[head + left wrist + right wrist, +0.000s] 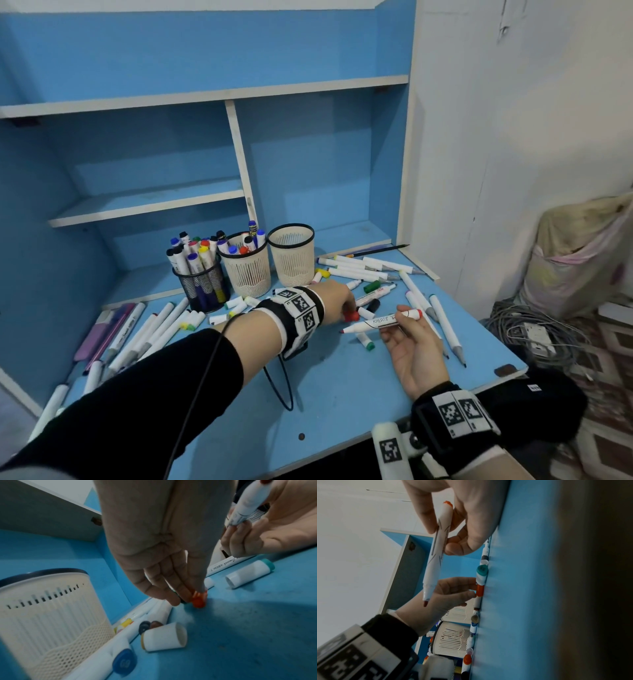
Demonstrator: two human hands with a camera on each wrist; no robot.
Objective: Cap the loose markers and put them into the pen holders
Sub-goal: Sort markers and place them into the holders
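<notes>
Both hands (337, 301) (411, 346), fingers (173, 588) pinched

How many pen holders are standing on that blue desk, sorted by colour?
Black mesh pen holder: 1
Cream pen holders: 2
Total: 3

matt blue desk (329, 394), smooth plastic markers (442, 318), black wire-mesh holder (202, 291)
</notes>
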